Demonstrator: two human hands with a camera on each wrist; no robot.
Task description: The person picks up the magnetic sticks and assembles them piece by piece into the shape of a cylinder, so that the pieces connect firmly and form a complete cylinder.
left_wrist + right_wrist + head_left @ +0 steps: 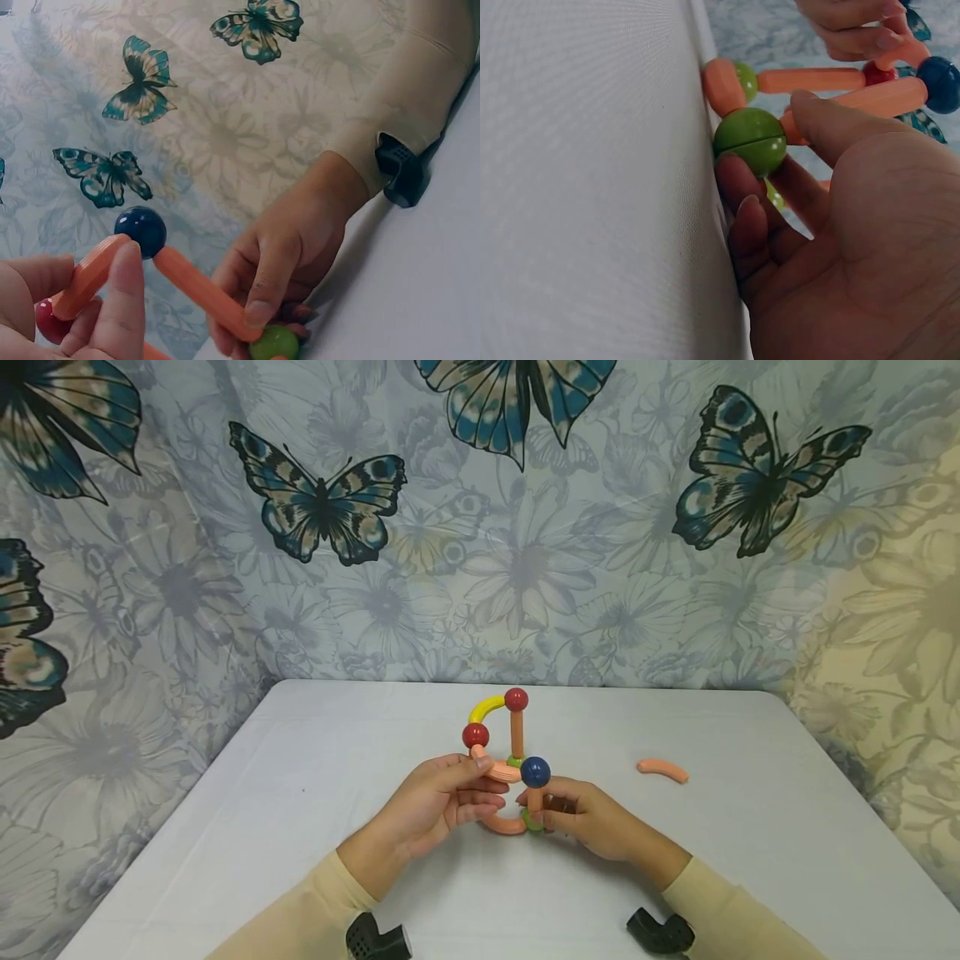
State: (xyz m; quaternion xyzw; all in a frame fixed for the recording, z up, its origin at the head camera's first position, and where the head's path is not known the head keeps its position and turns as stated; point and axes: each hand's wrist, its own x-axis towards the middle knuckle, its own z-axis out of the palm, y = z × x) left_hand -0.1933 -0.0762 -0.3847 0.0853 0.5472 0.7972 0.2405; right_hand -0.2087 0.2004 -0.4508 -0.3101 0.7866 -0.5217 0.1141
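Note:
A ball-and-stick frame stands on the table between both hands. My left hand (442,797) pinches a curved orange stick (504,772) at the top, whose end meets a blue ball (536,772). From that ball a straight orange stick (202,292) runs down to a green ball (751,141). My right hand (588,814) holds this lower joint, thumb on the stick and fingers by the green ball. Behind, a yellow curved stick (486,707) links a red ball (476,735) to a higher red ball (516,699). Hands partly hide the lower frame.
A loose curved orange stick (663,770) lies on the white table (750,827), to the right of the frame. Behind the table hangs a cloth (525,568) printed with butterflies and flowers. Black devices (660,932) sit at both wrists.

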